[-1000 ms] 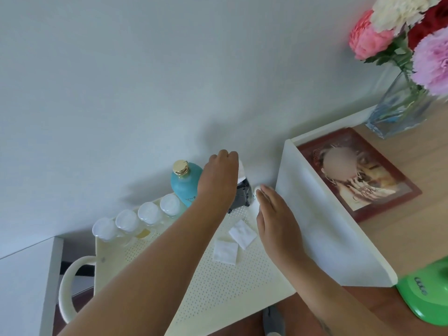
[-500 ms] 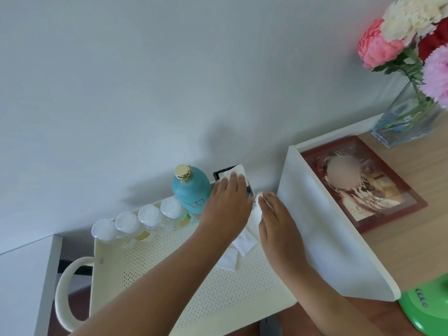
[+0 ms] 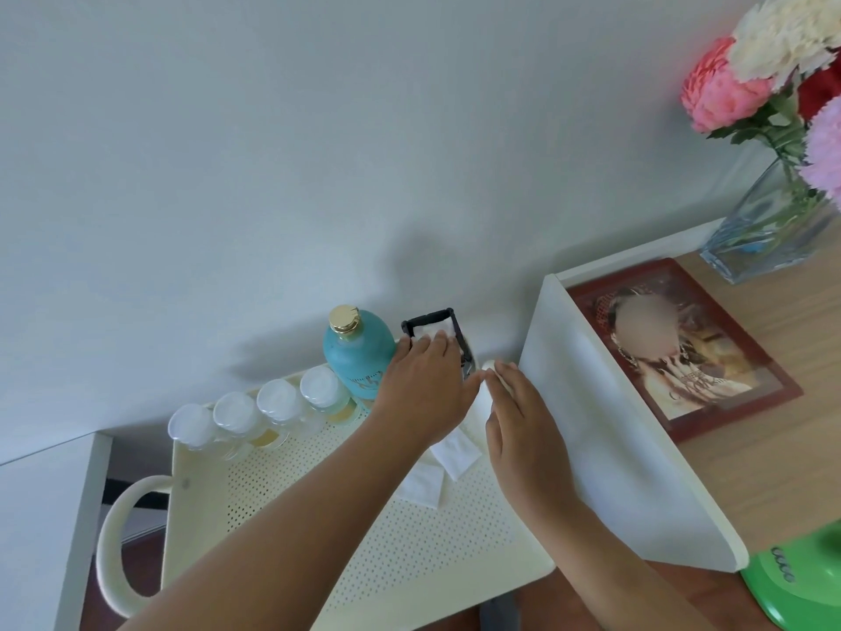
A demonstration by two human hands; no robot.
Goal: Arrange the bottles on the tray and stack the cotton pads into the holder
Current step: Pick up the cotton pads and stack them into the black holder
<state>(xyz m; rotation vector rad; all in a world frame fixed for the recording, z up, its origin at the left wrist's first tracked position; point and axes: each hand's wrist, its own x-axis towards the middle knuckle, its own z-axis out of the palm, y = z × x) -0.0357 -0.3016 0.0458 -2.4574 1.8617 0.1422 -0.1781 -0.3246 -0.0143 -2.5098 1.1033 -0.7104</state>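
Note:
A cream perforated tray (image 3: pixel 364 553) carries a teal bottle (image 3: pixel 357 352) with a gold cap and a row of several small clear bottles (image 3: pixel 277 403) with white caps along its far edge. A black holder (image 3: pixel 428 317) stands at the tray's far right corner with a white cotton pad (image 3: pixel 434 331) in its top. My left hand (image 3: pixel 423 384) lies flat with its fingertips on that pad. My right hand (image 3: pixel 523 430) rests flat at the tray's right rim beside the holder. Two loose cotton pads (image 3: pixel 457 457) lie on the tray, partly under my left hand.
A tall white panel (image 3: pixel 605 439) rises right of the tray, edging a wooden tabletop with a framed picture (image 3: pixel 682 348), a glass vase (image 3: pixel 769 220) of flowers and a green object (image 3: pixel 801 580). The tray handle (image 3: pixel 109 539) juts left beside a white surface (image 3: pixel 41 516). A wall stands close behind.
My left hand has drawn back from over the holder, uncovering its black rim and the pad inside; its fingertips stay on the pad. The right hand has barely moved.

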